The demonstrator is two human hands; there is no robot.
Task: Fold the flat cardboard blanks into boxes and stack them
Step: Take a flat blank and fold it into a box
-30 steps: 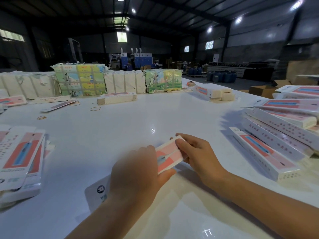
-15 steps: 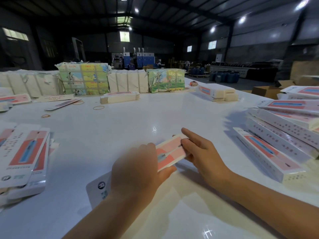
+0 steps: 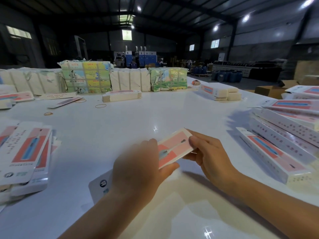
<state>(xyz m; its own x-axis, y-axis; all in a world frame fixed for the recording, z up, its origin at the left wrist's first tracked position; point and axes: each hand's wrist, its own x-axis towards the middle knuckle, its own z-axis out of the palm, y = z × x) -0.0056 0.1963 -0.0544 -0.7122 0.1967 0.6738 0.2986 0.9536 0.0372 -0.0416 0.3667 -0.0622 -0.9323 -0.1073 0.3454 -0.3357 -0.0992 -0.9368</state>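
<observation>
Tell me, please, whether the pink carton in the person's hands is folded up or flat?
Partly folded up: the pink carton shows a side wall beside its printed face, gripped by left hand and right hand. Its ends are hidden.

The setting was a warehouse or packaging workshop: a dark steel-framed roof (image 3: 155, 7) with round ceiling lamps (image 3: 246, 18) spanned an open hall. At twelve o'clock stood blue machinery (image 3: 141, 56); at one o'clock, blue drums (image 3: 227, 75) on the concrete floor. A large white worktable (image 3: 120, 121) carried strapped paper bundles (image 3: 85, 76) along its far edge, printed flat cardboard blanks (image 3: 25, 152) at nine o'clock, and folded boxes (image 3: 283, 135) at three o'clock, beside open brown cartons (image 3: 269, 90)
</observation>
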